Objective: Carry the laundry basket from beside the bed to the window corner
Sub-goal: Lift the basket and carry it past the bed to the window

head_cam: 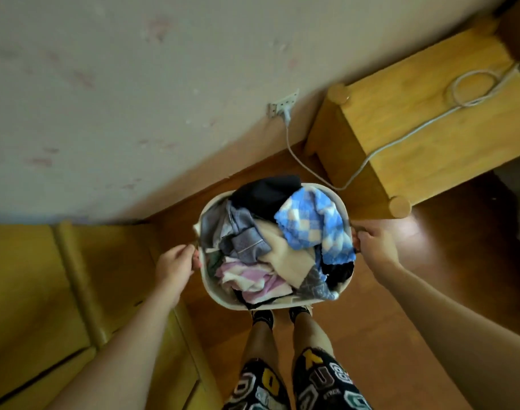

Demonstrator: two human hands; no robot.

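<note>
A white laundry basket sits low in front of my feet, filled with crumpled clothes, among them a blue checked cloth, a black garment and a pink striped towel. My left hand is closed on the basket's left handle. On the opposite side, my right hand grips the right handle. Whether the basket rests on the wooden floor or hangs just above it cannot be told.
A yellow wooden nightstand stands at the right with a coiled white cable running to a wall socket. Yellow wooden furniture fills the left. The wall is straight ahead. My legs stand behind the basket.
</note>
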